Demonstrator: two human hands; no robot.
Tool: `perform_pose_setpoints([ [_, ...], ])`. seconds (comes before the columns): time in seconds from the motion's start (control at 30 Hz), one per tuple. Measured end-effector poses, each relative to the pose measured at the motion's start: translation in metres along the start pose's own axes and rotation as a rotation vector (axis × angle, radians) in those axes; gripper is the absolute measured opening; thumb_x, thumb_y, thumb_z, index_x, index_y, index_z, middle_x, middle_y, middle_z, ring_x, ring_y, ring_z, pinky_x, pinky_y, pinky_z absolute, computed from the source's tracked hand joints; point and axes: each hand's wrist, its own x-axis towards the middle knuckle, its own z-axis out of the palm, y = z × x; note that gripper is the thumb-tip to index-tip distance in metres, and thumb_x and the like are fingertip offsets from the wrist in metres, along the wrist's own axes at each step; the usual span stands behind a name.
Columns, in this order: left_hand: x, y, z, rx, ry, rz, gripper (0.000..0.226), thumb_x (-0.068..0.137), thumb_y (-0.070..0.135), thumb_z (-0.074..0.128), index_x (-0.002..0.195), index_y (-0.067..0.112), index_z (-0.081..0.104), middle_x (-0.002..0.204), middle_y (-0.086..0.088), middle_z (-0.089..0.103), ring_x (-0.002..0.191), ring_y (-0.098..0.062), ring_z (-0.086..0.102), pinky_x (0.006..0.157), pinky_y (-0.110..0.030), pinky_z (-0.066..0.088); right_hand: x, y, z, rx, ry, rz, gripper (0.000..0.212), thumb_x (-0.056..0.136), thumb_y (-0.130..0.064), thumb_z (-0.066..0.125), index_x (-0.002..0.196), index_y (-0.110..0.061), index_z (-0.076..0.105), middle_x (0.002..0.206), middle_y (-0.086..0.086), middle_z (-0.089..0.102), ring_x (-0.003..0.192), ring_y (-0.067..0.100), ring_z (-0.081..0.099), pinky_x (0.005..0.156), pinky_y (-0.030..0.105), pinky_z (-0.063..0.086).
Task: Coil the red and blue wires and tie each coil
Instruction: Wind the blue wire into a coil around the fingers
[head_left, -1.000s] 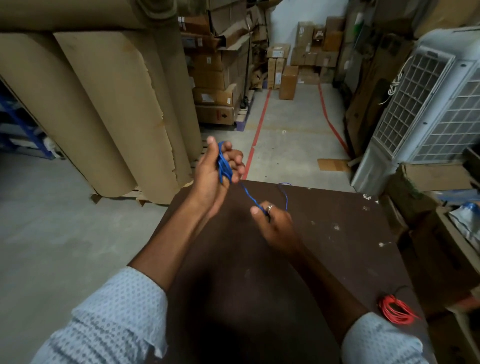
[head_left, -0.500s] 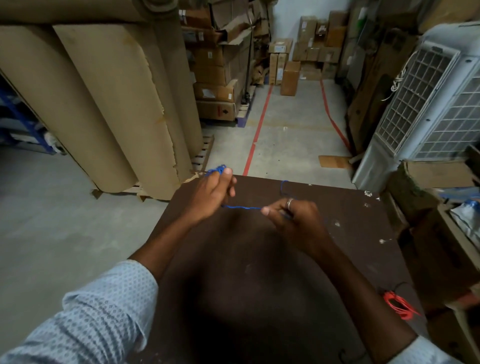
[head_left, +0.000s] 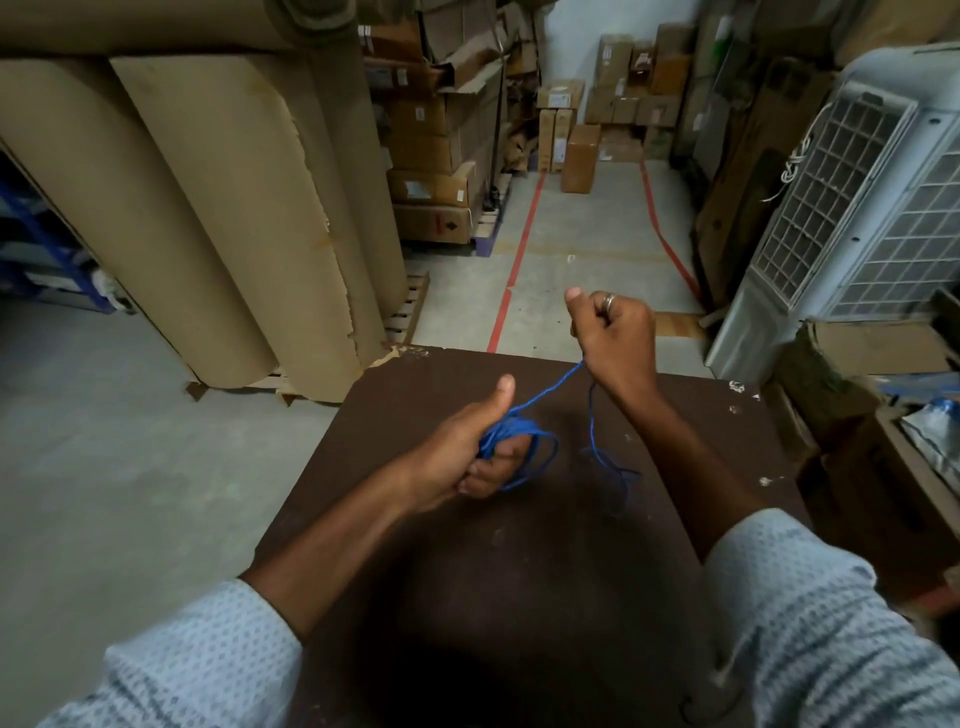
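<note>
Gripping a bundle of blue wire loops in a closed left hand, thumb up, above the dark brown surface. Pinched higher up in the clenched right hand, ring on one finger, a single strand of the same wire running taut and slanting down to the coil. Hanging from that right fist, a loose tail of blue wire dropping to the surface and curling there just right of the coil. Both hands apart, right one raised over the far edge of the surface, left one lower and nearer. Light patterned sleeves rolled back on both forearms. Beyond the surface, large brown paper rolls standing at left on a pallet, stacked cardboard boxes behind, red floor lines on grey concrete, a white grilled cooler unit at right. On one low box, a red diamond-shaped mark; white labels on other boxes too small to read. No legible brand or writing anywhere. Red wire not visible.
</note>
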Motion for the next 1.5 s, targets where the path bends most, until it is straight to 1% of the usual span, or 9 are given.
perform_pose_setpoints([
  [0.1,-0.001,0.018,-0.003,-0.205,0.013,0.094,0.058,0.098,0.062,0.028,0.060,0.021,0.042,0.045,0.006,0.026,0.038,-0.008,0.016,0.037,-0.021,0.015,-0.021,0.016,0.015,0.209,-0.053,0.186,0.052,0.100,-0.030,0.059,0.053,-0.006,0.058,0.040,-0.007,0.048,0.041,0.001,0.043,0.050,0.025,0.036],
  [0.23,0.006,0.037,-0.015,-0.497,0.008,0.270,0.059,0.104,0.052,0.027,0.057,0.023,0.047,0.038,0.008,0.030,0.028,-0.006,0.023,0.035,-0.023,0.008,-0.067,0.015,0.042,0.401,-0.174,0.382,0.057,0.103,-0.033,0.052,0.048,-0.018,0.055,0.042,-0.003,0.046,0.038,0.006,0.038,0.044,0.023,0.030],
  [0.47,0.014,0.068,-0.042,-0.719,0.241,0.589,0.057,0.103,0.058,0.023,0.064,0.025,0.048,0.042,0.006,0.035,0.031,-0.009,0.034,0.037,-0.025,0.016,-0.134,-0.002,0.080,0.257,-0.486,0.587,0.074,0.106,-0.049,0.031,0.046,-0.017,0.058,0.031,-0.001,0.045,0.032,0.005,0.045,0.047,0.022,0.037],
  [0.63,0.018,0.072,-0.065,-0.430,0.644,0.699,0.049,0.106,0.052,0.021,0.076,0.020,0.044,0.057,0.001,0.042,0.047,-0.016,0.045,0.047,-0.025,0.036,-0.174,-0.009,0.075,0.084,-0.591,0.276,0.039,0.098,-0.035,0.060,0.063,-0.021,0.048,0.050,-0.007,0.040,0.045,0.004,0.039,0.052,0.023,0.034],
  [0.8,0.015,0.048,-0.092,-0.017,0.818,0.597,0.044,0.110,0.038,0.021,0.078,0.017,0.042,0.061,-0.002,0.053,0.052,-0.019,0.059,0.056,-0.035,0.045,-0.155,-0.054,0.023,0.055,-0.452,0.065,0.041,0.097,-0.043,0.057,0.068,-0.014,0.057,0.055,-0.006,0.049,0.054,0.006,0.049,0.057,0.032,0.043],
  [0.93,0.012,0.024,-0.099,0.094,0.779,0.504,0.045,0.109,0.039,0.021,0.077,0.017,0.043,0.062,-0.004,0.058,0.056,-0.023,0.062,0.055,-0.035,0.044,-0.125,-0.088,-0.013,0.067,-0.329,-0.010,0.043,0.097,-0.036,0.062,0.062,-0.012,0.054,0.056,0.005,0.054,0.051,0.010,0.052,0.055,0.037,0.046],
  [1.07,0.009,0.008,-0.081,0.245,0.632,0.413,0.049,0.108,0.043,0.020,0.077,0.016,0.046,0.062,-0.009,0.061,0.054,-0.023,0.061,0.053,-0.031,0.045,-0.097,-0.115,-0.032,0.173,-0.172,-0.035,0.044,0.093,-0.032,0.069,0.056,-0.020,0.049,0.049,-0.004,0.046,0.046,0.006,0.042,0.049,0.029,0.042],
  [1.27,-0.004,-0.002,-0.036,0.350,0.354,0.268,0.068,0.105,0.051,0.011,0.071,0.009,0.052,0.043,-0.007,0.047,0.038,-0.023,0.042,0.046,-0.029,0.037,-0.040,-0.123,-0.037,0.177,-0.089,-0.116,0.047,0.094,-0.042,0.066,0.071,-0.002,0.060,0.055,0.009,0.052,0.049,0.006,0.046,0.051,0.023,0.040],
  [1.5,-0.022,0.022,-0.014,0.044,0.105,0.243,0.070,0.097,0.064,0.013,0.064,0.013,0.048,0.043,0.004,0.030,0.034,-0.009,0.025,0.036,-0.018,0.026,0.002,-0.066,-0.009,0.026,-0.077,-0.097,0.045,0.092,-0.050,0.063,0.071,-0.011,0.058,0.055,-0.004,0.047,0.053,0.006,0.042,0.055,0.034,0.042],
])
